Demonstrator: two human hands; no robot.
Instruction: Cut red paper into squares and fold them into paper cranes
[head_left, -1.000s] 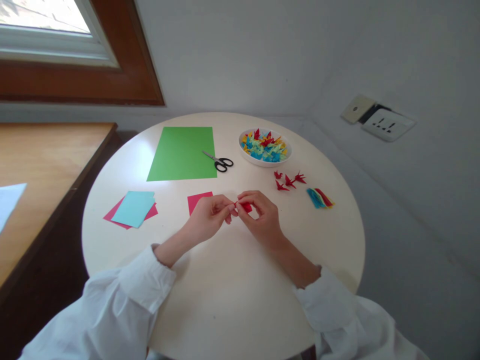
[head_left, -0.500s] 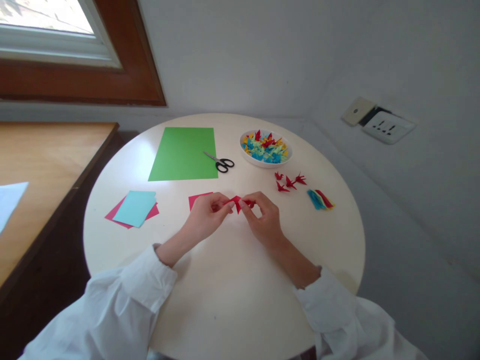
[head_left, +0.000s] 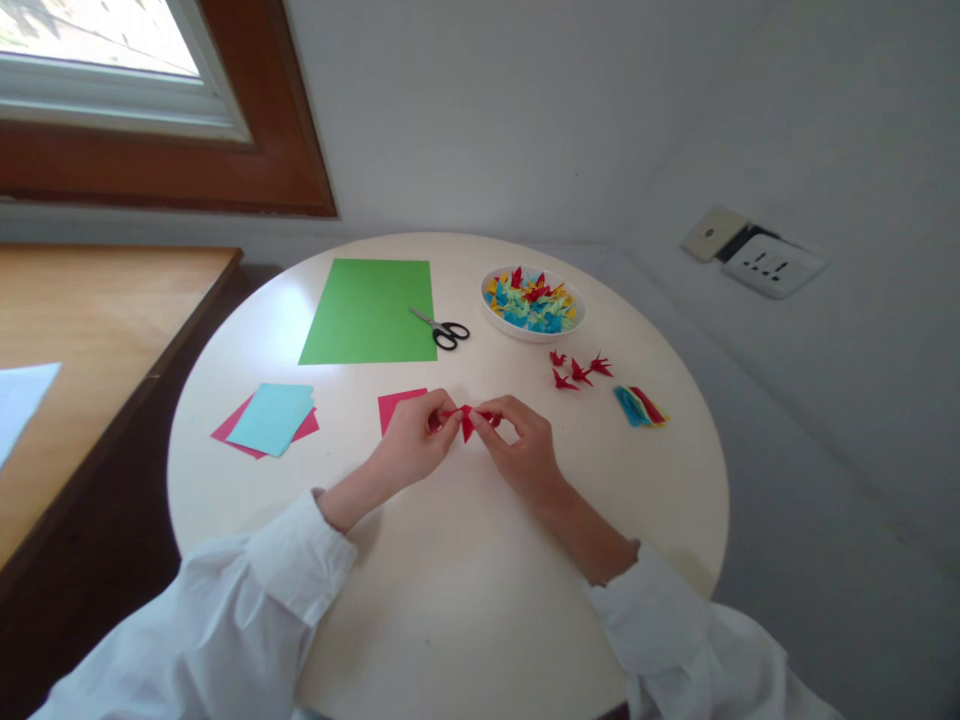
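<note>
Between my two hands is a small red folded origami paper, a pointed flap hanging down at its middle. My left hand pinches its left side between thumb and fingers. On the other side, my right hand grips it the same way, partly covering it. Behind my left hand lies a red paper square, its near part hidden by the hand. Several small red paper cranes stand on the table beyond my right hand.
On the round white table lie a green sheet, black-handled scissors, and light blue and red paper squares. A white bowl holds many colourful paper cranes. Bundled coloured strips lie at right.
Both hands have shifted the red folded paper slightly to the left and towards me. The flap at its middle now points straighter down. The pinch on each side is kept.
</note>
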